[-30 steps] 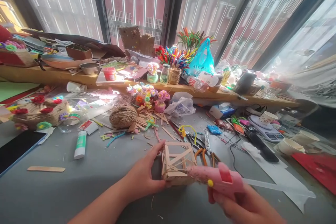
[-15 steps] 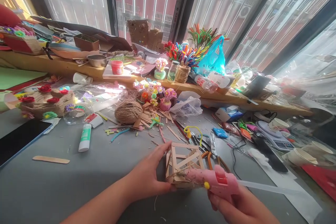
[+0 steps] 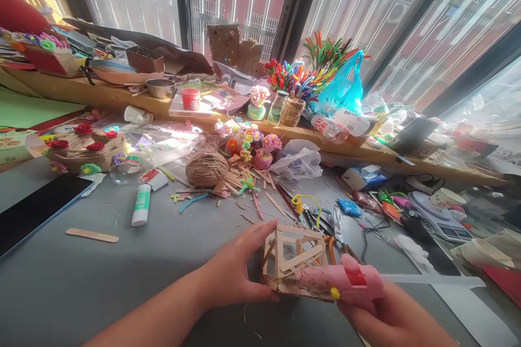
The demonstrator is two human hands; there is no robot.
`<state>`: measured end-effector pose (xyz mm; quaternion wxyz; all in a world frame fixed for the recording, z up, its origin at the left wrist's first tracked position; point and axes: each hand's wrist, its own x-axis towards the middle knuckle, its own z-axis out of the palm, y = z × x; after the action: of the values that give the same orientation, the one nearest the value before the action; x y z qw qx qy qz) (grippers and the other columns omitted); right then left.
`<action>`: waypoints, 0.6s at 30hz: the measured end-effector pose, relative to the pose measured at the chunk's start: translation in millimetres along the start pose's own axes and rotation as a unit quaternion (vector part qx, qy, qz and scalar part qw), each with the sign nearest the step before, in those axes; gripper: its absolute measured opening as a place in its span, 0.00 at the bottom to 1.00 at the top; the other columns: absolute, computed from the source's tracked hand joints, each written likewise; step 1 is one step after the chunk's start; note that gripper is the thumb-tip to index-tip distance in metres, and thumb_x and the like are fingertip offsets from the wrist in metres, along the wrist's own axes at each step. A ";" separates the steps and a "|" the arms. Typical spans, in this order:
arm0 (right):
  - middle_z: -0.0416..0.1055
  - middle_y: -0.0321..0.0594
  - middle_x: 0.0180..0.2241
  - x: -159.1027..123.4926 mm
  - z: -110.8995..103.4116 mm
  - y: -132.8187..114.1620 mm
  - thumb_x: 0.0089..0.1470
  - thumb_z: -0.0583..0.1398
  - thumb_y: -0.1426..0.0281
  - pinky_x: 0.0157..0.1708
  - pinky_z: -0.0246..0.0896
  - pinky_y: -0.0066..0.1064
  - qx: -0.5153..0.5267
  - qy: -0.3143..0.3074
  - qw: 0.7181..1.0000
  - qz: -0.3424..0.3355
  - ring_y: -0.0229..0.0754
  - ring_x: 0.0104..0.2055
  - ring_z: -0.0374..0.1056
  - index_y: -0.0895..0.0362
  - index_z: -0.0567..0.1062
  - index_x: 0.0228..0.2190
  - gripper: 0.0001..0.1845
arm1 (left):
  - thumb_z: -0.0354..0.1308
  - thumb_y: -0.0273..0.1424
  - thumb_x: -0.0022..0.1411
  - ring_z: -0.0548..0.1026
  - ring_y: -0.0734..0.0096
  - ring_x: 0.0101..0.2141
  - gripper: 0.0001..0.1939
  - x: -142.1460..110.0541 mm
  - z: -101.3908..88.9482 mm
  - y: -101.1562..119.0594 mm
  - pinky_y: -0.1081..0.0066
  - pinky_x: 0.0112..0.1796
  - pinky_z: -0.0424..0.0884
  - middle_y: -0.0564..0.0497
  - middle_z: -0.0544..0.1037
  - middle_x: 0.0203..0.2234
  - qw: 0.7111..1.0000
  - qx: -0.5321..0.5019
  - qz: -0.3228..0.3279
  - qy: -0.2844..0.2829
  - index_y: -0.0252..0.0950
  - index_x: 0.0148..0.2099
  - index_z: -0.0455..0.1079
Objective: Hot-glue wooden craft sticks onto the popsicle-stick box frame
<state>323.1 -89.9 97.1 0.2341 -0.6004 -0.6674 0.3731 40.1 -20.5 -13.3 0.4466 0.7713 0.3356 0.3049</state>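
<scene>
My left hand (image 3: 238, 268) grips the left side of a small box frame (image 3: 301, 257) built from wooden craft sticks, fingers at its top edge and thumb low. In my right hand (image 3: 391, 314) is a pink glue gun (image 3: 354, 282) with a clear glue stick (image 3: 435, 280) poking out of its back. The gun points left, and its nozzle lies against the lower front of the frame; the exact contact spot is hard to make out. Behind the frame are orange-handled pliers (image 3: 331, 249), partly hidden by it.
A loose craft stick (image 3: 92, 235), a glue stick tube (image 3: 141, 205) and a phone (image 3: 44, 209) lie to the left. Further back sit a twine ball (image 3: 207, 167) and a crumpled plastic bag (image 3: 299, 164). Scissors (image 3: 337, 222), a cable (image 3: 366, 238) and a scale (image 3: 453, 227) are on the right.
The view has shifted a little, so most things sit further right. The frame appears slightly turned in my left hand, and the glue gun stays against its lower front.
</scene>
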 end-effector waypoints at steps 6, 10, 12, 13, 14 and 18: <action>0.86 0.36 0.27 3.5 -4.5 5.8 0.56 0.67 0.62 0.28 0.78 0.28 -0.035 -0.025 0.999 -0.029 0.50 0.29 0.82 0.46 0.91 0.38 0.11 | 0.81 0.42 0.50 0.59 0.40 0.73 0.64 0.2 0.0 0.8 0.46 0.72 0.55 0.43 0.60 0.76 1.000 -0.003 0.006 0.002 0.48 0.80 0.49; 0.86 0.36 0.27 3.1 -2.0 1.9 0.54 0.68 0.62 0.29 0.79 0.29 -0.020 -0.003 0.999 -0.031 0.50 0.28 0.81 0.46 0.91 0.38 0.12 | 0.81 0.41 0.49 0.58 0.40 0.73 0.64 0.9 -0.5 0.7 0.46 0.72 0.54 0.43 0.59 0.76 1.000 0.001 0.006 -0.002 0.48 0.80 0.49; 0.87 0.36 0.31 2.4 0.2 -0.3 0.53 0.68 0.61 0.31 0.80 0.30 -0.005 0.009 1.000 -0.023 0.50 0.29 0.81 0.46 0.91 0.41 0.15 | 0.81 0.41 0.49 0.58 0.40 0.73 0.64 0.9 -0.9 0.8 0.46 0.72 0.55 0.42 0.59 0.76 1.000 0.002 0.003 -0.004 0.48 0.80 0.49; 0.88 0.36 0.34 2.1 1.1 -0.9 0.53 0.68 0.61 0.31 0.80 0.30 0.002 0.016 1.000 -0.015 0.50 0.30 0.81 0.46 0.91 0.42 0.16 | 0.81 0.42 0.50 0.58 0.40 0.73 0.64 0.7 -1.1 0.8 0.46 0.72 0.55 0.42 0.59 0.76 1.000 0.001 0.003 -0.003 0.48 0.80 0.49; 0.88 0.36 0.36 1.8 1.7 -1.0 0.52 0.68 0.61 0.31 0.80 0.31 0.007 0.023 1.000 -0.005 0.50 0.30 0.81 0.46 0.91 0.42 0.16 | 0.81 0.42 0.50 0.59 0.40 0.73 0.64 0.5 -1.2 0.8 0.46 0.72 0.55 0.42 0.60 0.75 1.000 -0.001 0.003 -0.003 0.47 0.80 0.49; 0.89 0.36 0.38 1.4 1.7 0.5 0.51 0.67 0.61 0.34 0.81 0.32 0.011 0.020 1.000 0.011 0.50 0.31 0.82 0.46 0.91 0.41 0.16 | 0.81 0.43 0.49 0.58 0.39 0.73 0.64 0.1 -0.8 0.3 0.46 0.72 0.55 0.42 0.60 0.75 1.000 -0.004 0.008 -0.002 0.48 0.80 0.49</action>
<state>321.8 -88.9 95.5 0.2499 -0.6123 -0.6522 0.3705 39.7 -20.1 -12.6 0.4481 0.7729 0.3272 0.3079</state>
